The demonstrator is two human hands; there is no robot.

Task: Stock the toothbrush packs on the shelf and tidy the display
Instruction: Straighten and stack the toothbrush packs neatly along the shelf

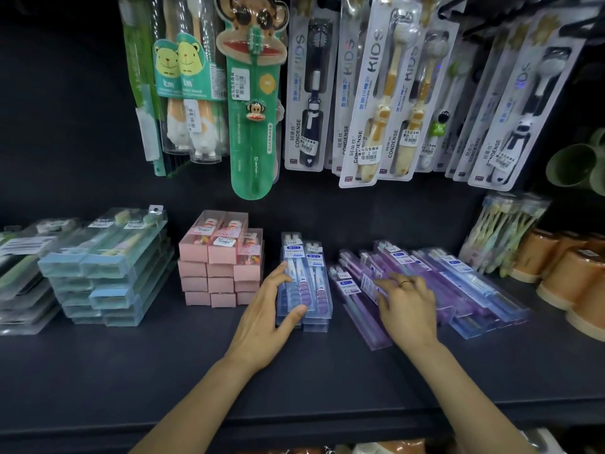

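My left hand [265,317] has its grip on the blue toothbrush packs [304,280], fingers along the stack's left edge and thumb curled against its near end, at the middle of the dark shelf [137,365]. My right hand [407,306], a ring [406,283] on 1 finger, lies with fingers spread and nearly straight, its grip loose and holding nothing, fingertips pressing on the purple toothbrush packs [435,280]. Those purple packs fan out unevenly just right of the blue stack, several slanted and overlapping. Just left of the blue stack stand pink boxed packs [221,267], piled 4 or so high. Farther left, pale green clear cases [108,263] sit in stacks. At the shelf's right end are orange cups [563,273] and a clear pack of slim brushes [501,231]. Above, kids' toothbrush cards [376,90] hang in a row, beside a green monkey-faced pack [255,93].
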